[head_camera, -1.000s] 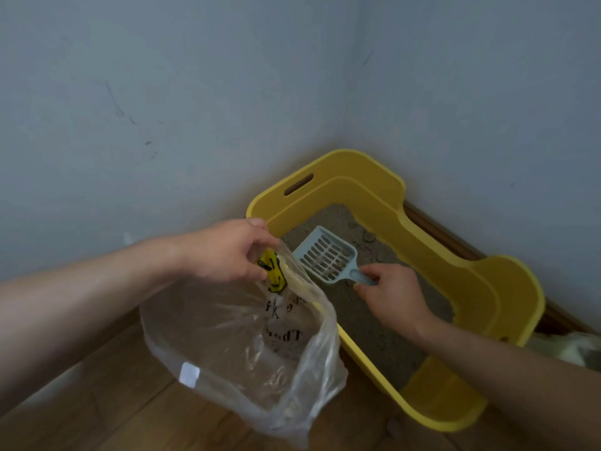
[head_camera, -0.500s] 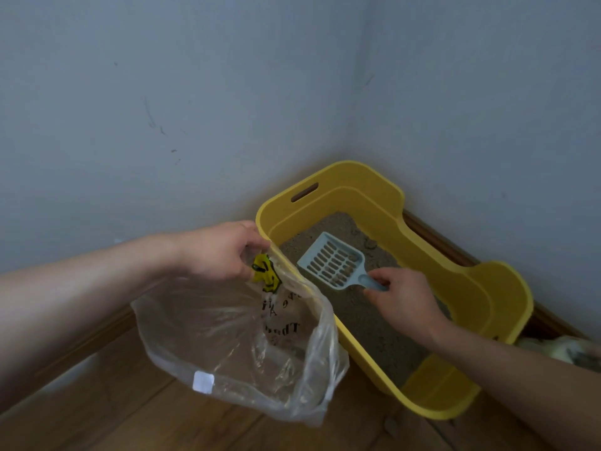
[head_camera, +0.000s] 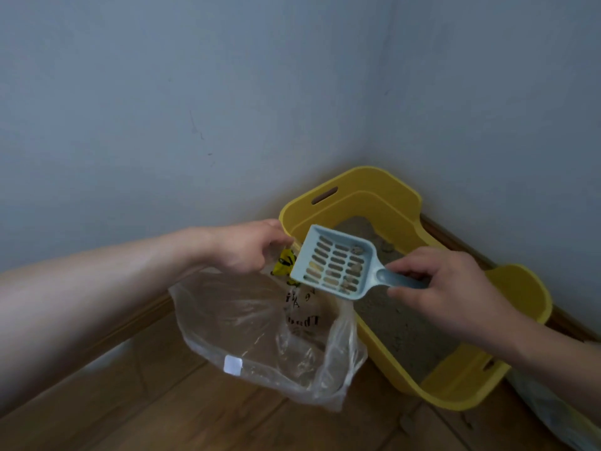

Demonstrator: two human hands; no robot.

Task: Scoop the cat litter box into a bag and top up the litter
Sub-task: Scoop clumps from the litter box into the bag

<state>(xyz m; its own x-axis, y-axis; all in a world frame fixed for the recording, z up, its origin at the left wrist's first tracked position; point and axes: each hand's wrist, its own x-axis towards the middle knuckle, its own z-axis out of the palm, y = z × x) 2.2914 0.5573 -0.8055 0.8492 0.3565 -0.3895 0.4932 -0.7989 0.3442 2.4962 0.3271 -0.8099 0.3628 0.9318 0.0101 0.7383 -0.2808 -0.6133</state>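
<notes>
a yellow litter box [head_camera: 524,289] sits on the wooden floor [head_camera: 156,408] in the corner where two pale walls [head_camera: 162,109] meet. grey litter [head_camera: 401,325] covers its bottom, with a few darker lumps near the far end.

the right hand [head_camera: 437,286] pinches the handle of a light blue slotted scoop [head_camera: 338,263] between thumb and curled fingers. it holds the scoop in the air above the near left rim of the box. the scoop's front edge points toward the left hand [head_camera: 248,247], and its lower corner hangs over the bag's open mouth. a few small clumps [head_camera: 356,267] lie on the slots inside the scoop.

the left hand grips the top edge of a clear plastic bag [head_camera: 257,333], fingers curled round the bunched plastic just beside the far left corner of the box. the bag sags open below the hand, right next to the box's long side. it has a yellow print near the top, black letters under that and a small white sticker [head_camera: 233,365] low on its side. whether anything lies in the bag cannot be told.
</notes>
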